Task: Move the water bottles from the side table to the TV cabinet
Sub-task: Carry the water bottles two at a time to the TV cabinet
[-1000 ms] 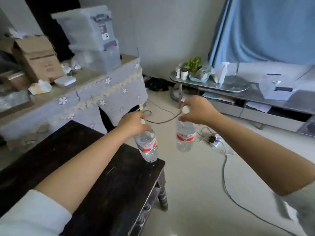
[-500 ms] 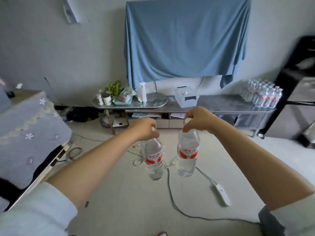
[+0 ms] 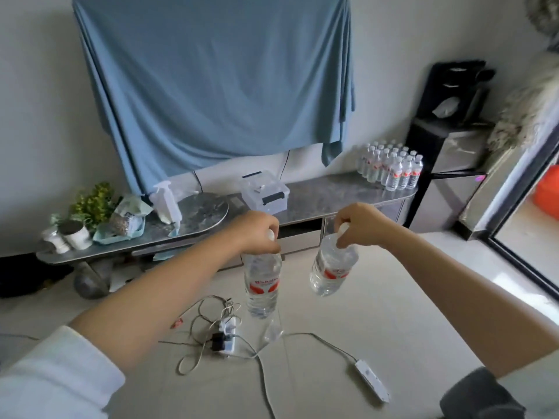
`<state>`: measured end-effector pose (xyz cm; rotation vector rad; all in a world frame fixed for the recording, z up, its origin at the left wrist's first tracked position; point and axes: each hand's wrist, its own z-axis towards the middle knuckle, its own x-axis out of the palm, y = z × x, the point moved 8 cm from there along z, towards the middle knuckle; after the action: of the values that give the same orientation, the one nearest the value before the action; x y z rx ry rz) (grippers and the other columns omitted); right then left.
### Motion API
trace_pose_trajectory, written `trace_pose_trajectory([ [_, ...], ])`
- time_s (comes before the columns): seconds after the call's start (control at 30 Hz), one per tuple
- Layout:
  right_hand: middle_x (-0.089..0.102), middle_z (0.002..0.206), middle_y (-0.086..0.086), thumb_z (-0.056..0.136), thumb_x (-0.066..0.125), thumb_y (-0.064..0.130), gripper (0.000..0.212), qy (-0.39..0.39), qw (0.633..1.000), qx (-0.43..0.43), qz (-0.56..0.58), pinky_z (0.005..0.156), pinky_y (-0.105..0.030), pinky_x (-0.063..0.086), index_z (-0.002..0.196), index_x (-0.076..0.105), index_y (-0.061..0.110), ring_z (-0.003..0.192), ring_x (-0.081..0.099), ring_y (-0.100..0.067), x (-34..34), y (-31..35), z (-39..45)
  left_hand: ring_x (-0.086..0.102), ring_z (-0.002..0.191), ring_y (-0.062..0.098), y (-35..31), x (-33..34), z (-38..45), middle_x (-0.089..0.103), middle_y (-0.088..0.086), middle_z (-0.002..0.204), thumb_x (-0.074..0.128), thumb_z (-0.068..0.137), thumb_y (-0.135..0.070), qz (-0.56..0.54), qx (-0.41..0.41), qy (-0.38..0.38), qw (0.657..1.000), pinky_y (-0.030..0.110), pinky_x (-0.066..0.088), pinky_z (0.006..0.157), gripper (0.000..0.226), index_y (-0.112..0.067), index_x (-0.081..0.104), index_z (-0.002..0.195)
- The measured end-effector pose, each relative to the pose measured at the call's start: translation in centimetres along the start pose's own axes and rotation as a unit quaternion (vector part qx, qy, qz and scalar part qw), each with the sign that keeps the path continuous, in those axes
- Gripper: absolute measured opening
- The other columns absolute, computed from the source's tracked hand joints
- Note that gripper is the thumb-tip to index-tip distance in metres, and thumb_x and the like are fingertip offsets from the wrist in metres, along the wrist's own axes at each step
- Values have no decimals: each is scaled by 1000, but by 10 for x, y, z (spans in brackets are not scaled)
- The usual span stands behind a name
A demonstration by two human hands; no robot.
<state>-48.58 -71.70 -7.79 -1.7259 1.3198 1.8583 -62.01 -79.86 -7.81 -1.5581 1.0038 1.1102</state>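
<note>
Head view: mid-carry, by my judgement. Left hand (image 3: 257, 229) curled round the cap of a clear plastic bottle (image 3: 262, 284) hanging upright; right hand (image 3: 361, 225) pinched the neck of a second bottle (image 3: 331, 272), tilted. Both hung above the floor, short of the TV cabinet (image 3: 338, 193). A block of like bottles (image 3: 391, 166) already stood at the right end of its glossy, marbled worktop; these two were not yet set down. Red labels, ribbed walls.

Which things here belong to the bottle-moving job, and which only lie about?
Job: left hand and its bottle; right hand and its bottle; TV cabinet; bottle group.
Lying about: spray bottle; plastic box; power strip.
</note>
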Motion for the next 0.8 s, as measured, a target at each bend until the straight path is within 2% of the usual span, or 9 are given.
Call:
trace_pose_trajectory([
  [0.07,52,91,-2,75,70,9,25,-4,1000,15,-11,69,-23,41,100,67,4,84,47,-17,-13,-20,26,55,97,21,0,-4,38,62,5,106,60,83,-23,8,14,9,1000,26,38,72,17,-13,63,96],
  [0.17,48,75,4,76,69,6,20,19,999,28,-15,41,-7,40,96,66,7,62,44,-9,-36,-50,68,51,90,18,-1,-11,101,54,0,92,59,82,-23,3,23,13,1000,26,38,70,6,-19,55,82],
  [0.23,50,74,4,78,68,5,21,36,998,38,-17,33,-3,36,98,66,6,54,40,-4,-49,-71,97,50,89,18,-3,-16,141,51,-2,90,59,83,-22,-7,20,16,1000,24,36,62,6,-19,54,82],
  [0.33,58,89,-6,77,69,5,28,52,997,54,-27,39,-7,39,104,66,1,53,47,-5,-70,-116,151,47,85,15,-17,-20,213,48,-4,82,60,82,-21,-6,20,18,1000,20,34,54,4,-19,56,81],
  [0.43,59,91,-7,76,70,5,20,68,996,52,-39,41,-8,40,95,67,6,54,49,-7,-90,-156,197,49,84,16,-33,-22,279,51,-5,78,63,79,-20,-16,21,25,999,23,38,66,18,-23,52,65],
  [0.47,58,90,-5,75,70,5,17,69,995,50,-43,44,-10,40,90,65,11,56,50,-8,-98,-169,209,50,84,16,-40,-24,301,52,-6,77,63,78,-20,-18,22,28,999,24,39,65,19,-24,51,64],
  [0.6,56,90,-4,74,71,4,22,51,996,52,-54,50,-14,36,87,59,18,69,54,-16,-133,-220,259,47,85,16,-68,-39,379,51,-2,87,63,81,-20,-30,35,11,999,20,35,56,8,-16,56,81],
  [0.67,58,89,-5,74,70,2,22,36,997,66,-31,47,-12,39,86,61,17,60,55,-12,-149,-244,285,47,86,17,-80,-45,416,50,-1,89,63,82,-21,-39,43,5,998,20,34,56,10,-17,55,81],
  [0.8,57,78,0,73,68,1,21,11,996,87,-22,39,-3,39,87,64,16,51,51,-4,-170,-288,332,47,82,17,-98,-54,486,48,-4,76,64,81,-21,-65,40,-19,997,23,36,54,11,-18,54,78],
])
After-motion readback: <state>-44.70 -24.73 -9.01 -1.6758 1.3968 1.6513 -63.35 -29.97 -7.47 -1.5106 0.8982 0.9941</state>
